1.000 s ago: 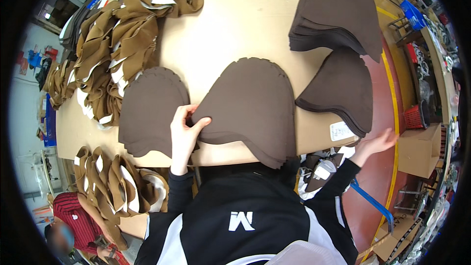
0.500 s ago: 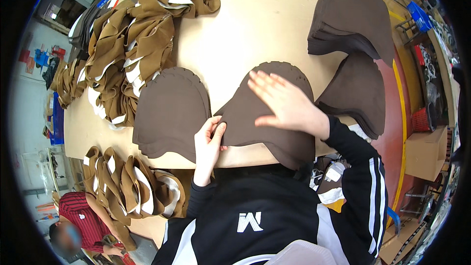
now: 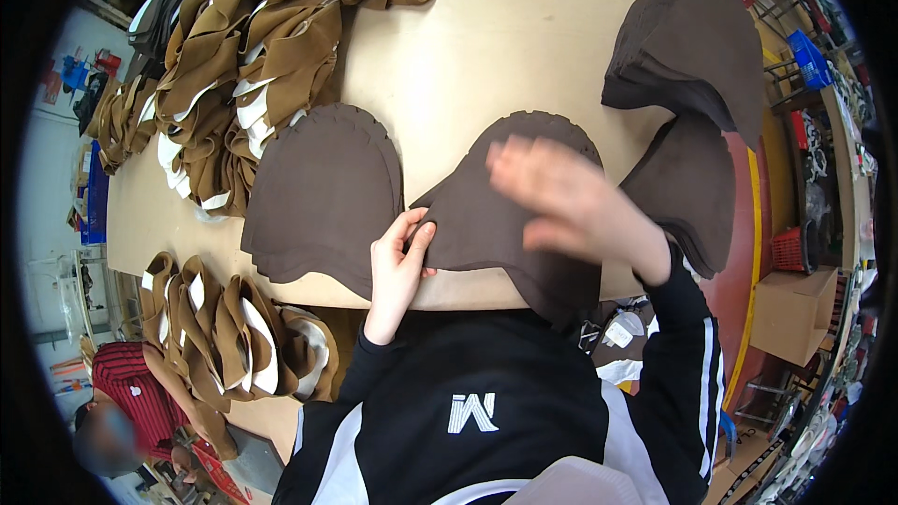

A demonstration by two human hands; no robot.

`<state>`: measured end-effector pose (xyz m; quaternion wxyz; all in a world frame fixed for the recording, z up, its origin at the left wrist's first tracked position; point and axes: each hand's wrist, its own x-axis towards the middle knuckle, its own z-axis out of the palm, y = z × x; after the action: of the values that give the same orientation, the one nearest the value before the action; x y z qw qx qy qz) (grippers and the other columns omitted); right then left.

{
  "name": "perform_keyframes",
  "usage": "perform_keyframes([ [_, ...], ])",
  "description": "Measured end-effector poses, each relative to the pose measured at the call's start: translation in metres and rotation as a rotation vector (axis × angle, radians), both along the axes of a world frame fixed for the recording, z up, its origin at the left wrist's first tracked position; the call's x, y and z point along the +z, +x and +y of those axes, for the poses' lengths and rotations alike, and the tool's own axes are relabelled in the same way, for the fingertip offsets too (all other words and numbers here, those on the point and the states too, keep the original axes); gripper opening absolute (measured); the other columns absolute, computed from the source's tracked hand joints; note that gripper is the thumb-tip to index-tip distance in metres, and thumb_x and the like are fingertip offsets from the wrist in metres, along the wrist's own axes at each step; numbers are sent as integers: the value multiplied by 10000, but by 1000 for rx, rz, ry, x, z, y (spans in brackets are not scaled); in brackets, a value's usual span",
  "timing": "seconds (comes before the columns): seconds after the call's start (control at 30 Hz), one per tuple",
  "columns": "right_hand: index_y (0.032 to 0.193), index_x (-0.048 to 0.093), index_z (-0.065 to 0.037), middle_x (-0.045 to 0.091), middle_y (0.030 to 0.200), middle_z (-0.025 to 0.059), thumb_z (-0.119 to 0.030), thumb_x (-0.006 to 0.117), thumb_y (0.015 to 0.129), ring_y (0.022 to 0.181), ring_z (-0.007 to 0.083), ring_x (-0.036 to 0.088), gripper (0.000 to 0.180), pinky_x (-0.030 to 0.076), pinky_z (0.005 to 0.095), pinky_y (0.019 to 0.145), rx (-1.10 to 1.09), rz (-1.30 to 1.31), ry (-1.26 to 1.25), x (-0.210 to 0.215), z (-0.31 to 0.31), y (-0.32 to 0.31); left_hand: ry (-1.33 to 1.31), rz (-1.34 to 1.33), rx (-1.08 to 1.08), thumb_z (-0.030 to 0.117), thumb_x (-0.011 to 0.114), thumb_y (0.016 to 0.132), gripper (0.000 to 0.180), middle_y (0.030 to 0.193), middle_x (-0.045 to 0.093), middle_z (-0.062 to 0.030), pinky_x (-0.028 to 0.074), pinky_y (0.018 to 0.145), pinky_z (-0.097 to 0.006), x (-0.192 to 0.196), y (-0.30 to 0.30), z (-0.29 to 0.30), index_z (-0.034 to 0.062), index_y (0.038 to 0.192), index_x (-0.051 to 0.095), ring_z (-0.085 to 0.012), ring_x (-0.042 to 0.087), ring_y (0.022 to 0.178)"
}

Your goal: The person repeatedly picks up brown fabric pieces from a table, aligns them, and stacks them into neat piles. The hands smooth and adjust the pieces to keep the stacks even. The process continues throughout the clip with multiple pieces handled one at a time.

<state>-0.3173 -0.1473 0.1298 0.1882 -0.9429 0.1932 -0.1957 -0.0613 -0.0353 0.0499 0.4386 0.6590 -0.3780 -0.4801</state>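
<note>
A dark brown cut piece of sheet material [image 3: 468,224], with a notched rounded top and a wavy lower edge, lies on the table in front of me. My left hand [image 3: 400,257] pinches its left corner between thumb and fingers. Over the upper right of the piece is my right hand [image 3: 571,201], blurred, its fingers stretched out and thumb apart; nothing shows in it. Whether its palm touches the material I cannot tell. Just left of my left hand lies a stack of similar dark brown pieces [image 3: 323,192] with notched rounded tops.
Two more stacks of dark pieces, an upper [image 3: 697,51] and a lower one [image 3: 687,182], sit at the table's right edge. Brown pieces with white patches [image 3: 290,42] heap at the left; others [image 3: 238,337] hang nearer. A person in a striped top [image 3: 136,388] is at lower left.
My right hand has lifted or slid slightly to the right and down, now smeared by motion. My left hand keeps its pinch on the corner. The whole view has shifted slightly.
</note>
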Motion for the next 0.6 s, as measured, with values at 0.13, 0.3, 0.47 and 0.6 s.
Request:
perform_keyframes([
  [0.13,1506,405,17,370,1599,185,-431,642,920,1503,328,315,775,239,458,1227,-355,281,-173,-54,-26,1,-17,-42,-9,176,666,998,298,866,717,-30,521,492,-224,5,-6,-2,-15,1227,661,-20,538,602],
  [0.3,1503,416,0,379,1600,169,-615,593,905,1482,280,370,876,279,432,1215,-80,281,-106,-54,28,5,-53,-138,-121,100,660,985,308,964,739,-58,530,632,-229,9,1,3,-24,1265,638,-55,617,704],
  [0.47,1467,460,-2,404,1586,153,-625,545,934,1459,258,403,824,324,403,1193,103,256,11,-55,82,-4,-228,-225,-192,65,684,949,337,979,763,-106,520,800,-239,5,9,1,-12,1277,666,-67,649,820],
  [0.6,1538,406,-103,438,1564,128,-563,559,949,1392,270,480,763,335,417,1186,339,186,372,-39,84,-16,-197,-139,-122,40,686,941,288,1133,759,-145,511,895,-249,15,7,-14,-3,1225,711,-103,675,989],
])
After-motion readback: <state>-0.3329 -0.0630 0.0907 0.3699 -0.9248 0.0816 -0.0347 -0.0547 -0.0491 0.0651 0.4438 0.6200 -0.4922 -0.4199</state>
